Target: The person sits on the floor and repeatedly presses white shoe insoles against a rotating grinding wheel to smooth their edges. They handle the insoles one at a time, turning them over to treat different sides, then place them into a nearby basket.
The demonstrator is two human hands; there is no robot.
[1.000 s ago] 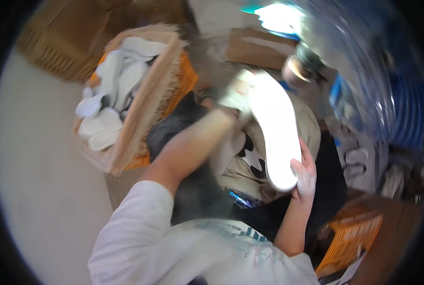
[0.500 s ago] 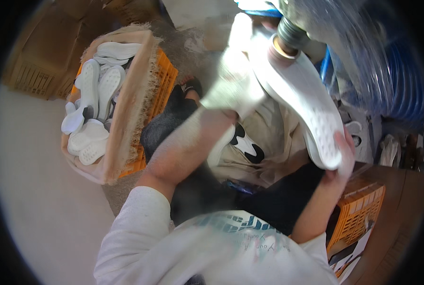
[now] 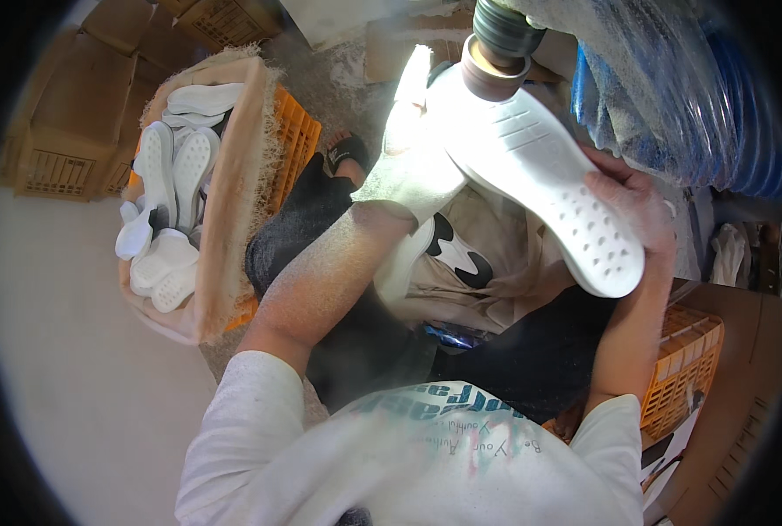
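A white shoe sole is held up between my two hands, its dimpled end toward me. My left hand, in a whitish glove, grips the sole's left edge near the far end; bright glare hides some of its fingers. Bare, my right hand is closed round the right edge beside the dimples, its thumb on the upper face. At the far end, a round brownish machine head below a dark ribbed collar appears to touch the sole. Below, a white-and-black sole lies on beige cloth over my lap.
On the left stands an orange crate lined with beige cloth, holding several white soles. Cardboard boxes are stacked behind it. Clear plastic sheeting and blue ribbed hose hang at the upper right. Another orange crate sits at my right.
The sole has shifted slightly under the machine head, and its upper face now turns more toward view. My right hand has moved from the near end up along the right edge.
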